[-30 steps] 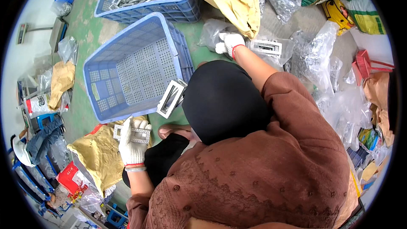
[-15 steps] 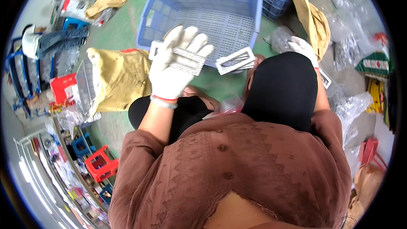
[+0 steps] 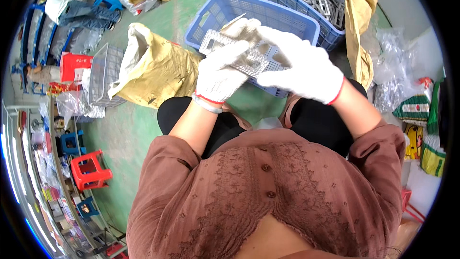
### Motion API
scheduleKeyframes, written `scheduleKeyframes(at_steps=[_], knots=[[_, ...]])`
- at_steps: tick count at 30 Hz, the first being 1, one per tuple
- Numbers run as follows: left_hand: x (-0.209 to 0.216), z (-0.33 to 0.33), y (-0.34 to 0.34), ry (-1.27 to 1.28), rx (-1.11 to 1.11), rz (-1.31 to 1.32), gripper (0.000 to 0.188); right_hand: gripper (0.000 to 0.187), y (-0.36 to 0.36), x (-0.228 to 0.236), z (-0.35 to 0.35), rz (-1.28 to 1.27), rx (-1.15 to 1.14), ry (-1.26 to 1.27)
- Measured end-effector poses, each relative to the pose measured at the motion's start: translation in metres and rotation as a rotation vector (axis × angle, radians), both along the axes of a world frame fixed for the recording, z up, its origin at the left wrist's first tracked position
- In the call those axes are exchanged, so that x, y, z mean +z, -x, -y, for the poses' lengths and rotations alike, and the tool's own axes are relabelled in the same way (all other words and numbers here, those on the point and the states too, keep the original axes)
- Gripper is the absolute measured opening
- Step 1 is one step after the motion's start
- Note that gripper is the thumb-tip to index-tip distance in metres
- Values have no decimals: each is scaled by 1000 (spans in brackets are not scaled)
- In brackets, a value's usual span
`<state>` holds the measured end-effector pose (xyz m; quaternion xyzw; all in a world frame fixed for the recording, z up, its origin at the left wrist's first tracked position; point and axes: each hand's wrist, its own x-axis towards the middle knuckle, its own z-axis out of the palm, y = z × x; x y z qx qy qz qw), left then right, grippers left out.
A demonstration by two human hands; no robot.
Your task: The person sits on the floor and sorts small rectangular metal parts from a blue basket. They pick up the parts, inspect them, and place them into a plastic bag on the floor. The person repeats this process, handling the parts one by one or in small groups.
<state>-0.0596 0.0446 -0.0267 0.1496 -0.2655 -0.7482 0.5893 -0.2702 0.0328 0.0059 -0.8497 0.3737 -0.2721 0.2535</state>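
Note:
Both my hands wear white knitted gloves with red cuffs. They meet over the near side of a blue plastic crate (image 3: 205, 18). My left hand (image 3: 215, 80) grips a pale rectangular metal frame (image 3: 252, 63) with a textured face, its thumb lying across it. My right hand (image 3: 309, 69) closes on the frame's right end, thumb below and fingers above. A similar piece (image 3: 211, 42) sticks out beyond the left thumb; whether it is separate I cannot tell. The gloves hide much of the metal and the crate's inside.
A second blue crate (image 3: 299, 7) at the far right holds many metal frames. Yellow sacks stand at left (image 3: 165, 74) and right (image 3: 357, 24). A grey mesh basket (image 3: 101, 74), a red stool (image 3: 91, 170) and a person in jeans (image 3: 86, 13) are at left.
My right hand has come from beside the sack on the right to the frame in my left hand. My left palm, earlier spread under the frame, now grips it. The whole view has shifted.

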Motion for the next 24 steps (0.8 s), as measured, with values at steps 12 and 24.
scheduleKeyframes(at_steps=[12,24], knots=[[9,-27,-30,-175,67,-184,60,53,-49,-34,2,130,88,62],[6,-29,-27,-210,52,-154,77,48,-40,-20,4,291,130,-192]])
